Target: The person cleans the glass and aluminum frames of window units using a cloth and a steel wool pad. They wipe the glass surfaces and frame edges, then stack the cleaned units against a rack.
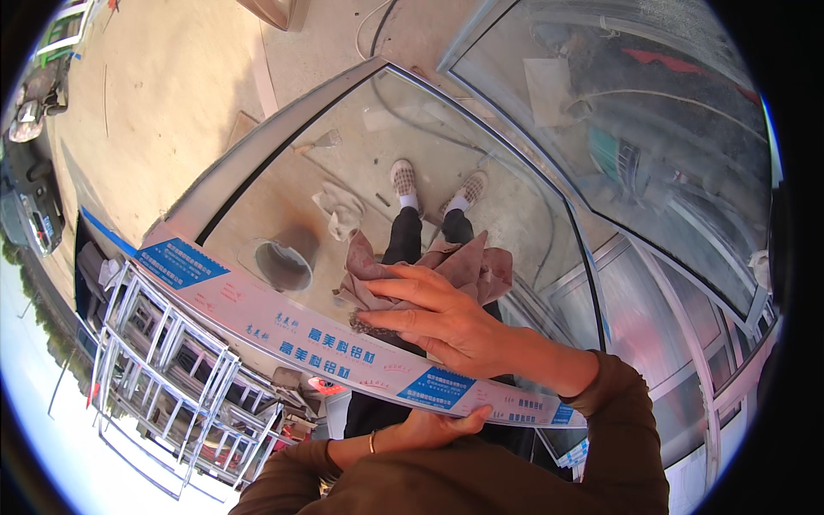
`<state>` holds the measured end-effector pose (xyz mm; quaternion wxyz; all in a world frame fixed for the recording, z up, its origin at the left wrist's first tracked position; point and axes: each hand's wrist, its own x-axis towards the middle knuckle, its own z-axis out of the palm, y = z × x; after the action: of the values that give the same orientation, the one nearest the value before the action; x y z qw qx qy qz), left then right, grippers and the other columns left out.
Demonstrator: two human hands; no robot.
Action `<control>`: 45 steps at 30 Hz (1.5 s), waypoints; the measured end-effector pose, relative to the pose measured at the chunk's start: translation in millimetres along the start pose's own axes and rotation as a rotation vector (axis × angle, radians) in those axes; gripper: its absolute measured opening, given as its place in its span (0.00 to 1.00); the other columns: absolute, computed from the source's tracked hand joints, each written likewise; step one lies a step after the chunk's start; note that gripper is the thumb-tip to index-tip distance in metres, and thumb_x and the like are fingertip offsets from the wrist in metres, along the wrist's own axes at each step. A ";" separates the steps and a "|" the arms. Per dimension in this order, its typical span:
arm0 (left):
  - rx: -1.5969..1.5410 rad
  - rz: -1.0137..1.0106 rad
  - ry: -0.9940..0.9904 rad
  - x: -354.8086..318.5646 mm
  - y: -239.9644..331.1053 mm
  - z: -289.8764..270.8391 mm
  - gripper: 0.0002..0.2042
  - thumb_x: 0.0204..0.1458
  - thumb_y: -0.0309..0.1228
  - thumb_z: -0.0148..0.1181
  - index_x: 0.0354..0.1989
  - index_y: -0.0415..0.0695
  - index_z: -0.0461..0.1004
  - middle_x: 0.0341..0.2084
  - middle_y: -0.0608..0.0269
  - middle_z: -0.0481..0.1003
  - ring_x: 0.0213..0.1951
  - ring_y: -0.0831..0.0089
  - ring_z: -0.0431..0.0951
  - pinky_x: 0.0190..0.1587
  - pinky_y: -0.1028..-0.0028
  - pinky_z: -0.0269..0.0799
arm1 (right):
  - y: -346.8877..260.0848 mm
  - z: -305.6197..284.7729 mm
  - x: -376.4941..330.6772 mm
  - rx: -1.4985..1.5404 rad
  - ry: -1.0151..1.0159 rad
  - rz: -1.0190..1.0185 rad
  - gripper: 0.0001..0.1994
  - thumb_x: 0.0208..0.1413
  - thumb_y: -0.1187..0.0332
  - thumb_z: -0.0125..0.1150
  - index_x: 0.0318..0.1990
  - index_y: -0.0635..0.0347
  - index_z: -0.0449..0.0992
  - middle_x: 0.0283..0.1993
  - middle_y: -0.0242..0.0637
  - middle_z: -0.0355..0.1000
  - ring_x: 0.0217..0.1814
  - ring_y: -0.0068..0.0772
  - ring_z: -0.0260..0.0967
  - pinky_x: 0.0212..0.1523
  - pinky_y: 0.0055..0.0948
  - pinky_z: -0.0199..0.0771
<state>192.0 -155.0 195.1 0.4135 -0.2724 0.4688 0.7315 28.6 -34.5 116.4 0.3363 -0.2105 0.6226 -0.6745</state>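
A glass pane in an aluminium window frame (296, 330) lies before me. Its near rail is covered with printed white-and-blue protective film. My right hand (438, 322) presses a crumpled reddish-brown cloth (468, 266) onto the glass (343, 154) close to this rail, its fingers spread over the cloth. A dark, rough edge of material shows beneath the fingertips. My left hand (442, 427) grips the outer edge of the near rail, with the thumb along the edge; its other fingers are mostly hidden under the frame.
Through the glass I see my shoes, a grey bucket (287, 262), a pale rag (341, 210) and a flat brush or scraper (322, 142) below. Another framed glass panel (652, 112) stands on the right. Metal racks (172, 352) are at left, and parked vehicles (30, 202) beyond.
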 end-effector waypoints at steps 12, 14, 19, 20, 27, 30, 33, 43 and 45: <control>0.066 -0.041 -0.004 -0.2 -3.9 -6.7 0.28 0.59 0.39 0.76 0.62 0.34 0.76 0.51 0.53 0.80 0.52 0.68 0.83 0.55 0.68 0.78 | 304.1 -96.1 -255.1 -0.229 0.563 0.781 0.18 0.75 0.69 0.57 0.67 0.57 0.80 0.67 0.44 0.76 0.64 0.40 0.76 0.65 0.33 0.72; 0.090 0.002 -0.004 0.9 -5.0 -6.2 0.28 0.59 0.39 0.76 0.61 0.34 0.76 0.51 0.53 0.80 0.52 0.67 0.83 0.55 0.68 0.79 | 327.5 -108.3 -393.0 -0.329 0.677 1.130 0.18 0.73 0.66 0.58 0.66 0.58 0.81 0.61 0.45 0.80 0.59 0.41 0.79 0.60 0.36 0.76; 0.068 0.007 0.016 3.7 -2.1 -4.3 0.26 0.59 0.39 0.76 0.60 0.36 0.77 0.51 0.54 0.80 0.52 0.69 0.82 0.54 0.69 0.78 | 345.4 -112.3 -507.2 -0.260 0.819 1.416 0.19 0.71 0.64 0.56 0.62 0.59 0.83 0.52 0.47 0.84 0.55 0.41 0.82 0.55 0.38 0.79; 0.056 -0.009 0.014 3.8 -0.8 -3.3 0.26 0.60 0.39 0.76 0.60 0.36 0.77 0.52 0.55 0.80 0.53 0.69 0.82 0.55 0.69 0.78 | 351.7 -110.6 -469.0 -0.251 0.798 1.238 0.18 0.71 0.65 0.57 0.61 0.60 0.84 0.53 0.47 0.84 0.53 0.39 0.81 0.54 0.36 0.78; -0.009 -0.045 0.028 4.0 10.8 3.7 0.24 0.62 0.40 0.75 0.59 0.36 0.77 0.52 0.58 0.79 0.52 0.72 0.80 0.56 0.71 0.76 | 216.7 -41.5 11.9 -0.104 0.348 0.270 0.22 0.75 0.69 0.53 0.72 0.60 0.74 0.76 0.49 0.68 0.80 0.48 0.63 0.78 0.39 0.61; 0.050 -0.062 0.005 4.3 16.5 0.3 0.24 0.62 0.38 0.75 0.60 0.37 0.75 0.50 0.59 0.79 0.52 0.73 0.80 0.57 0.70 0.77 | 110.5 21.1 139.0 -0.106 0.306 -0.080 0.19 0.72 0.71 0.56 0.68 0.59 0.78 0.72 0.47 0.70 0.73 0.52 0.67 0.74 0.45 0.66; 0.042 -0.110 -0.017 2.1 17.7 -2.7 0.25 0.63 0.37 0.74 0.62 0.37 0.71 0.51 0.60 0.79 0.53 0.73 0.79 0.58 0.70 0.76 | 50.5 49.7 141.6 -0.012 0.263 -0.238 0.17 0.69 0.71 0.61 0.63 0.53 0.82 0.70 0.43 0.71 0.73 0.51 0.66 0.72 0.51 0.61; 0.205 -0.029 -0.046 -4.5 1.8 -17.5 0.27 0.64 0.34 0.71 0.66 0.35 0.70 0.57 0.55 0.78 0.57 0.66 0.81 0.59 0.68 0.78 | -27.4 -34.8 -193.0 0.068 0.006 0.341 0.25 0.66 0.76 0.59 0.70 0.51 0.80 0.80 0.47 0.64 0.85 0.64 0.53 0.85 0.62 0.43; 0.239 -0.041 -0.052 -5.1 1.5 -17.5 0.26 0.63 0.36 0.72 0.65 0.35 0.72 0.56 0.55 0.79 0.57 0.66 0.81 0.59 0.68 0.78 | -31.0 -35.2 -215.8 0.006 -0.038 0.414 0.25 0.66 0.77 0.59 0.70 0.51 0.80 0.80 0.47 0.63 0.84 0.64 0.53 0.85 0.63 0.42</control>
<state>193.5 -173.0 192.6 0.4697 -0.2118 0.5361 0.6687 145.8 144.5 171.2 0.4800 -0.0899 0.6442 -0.5886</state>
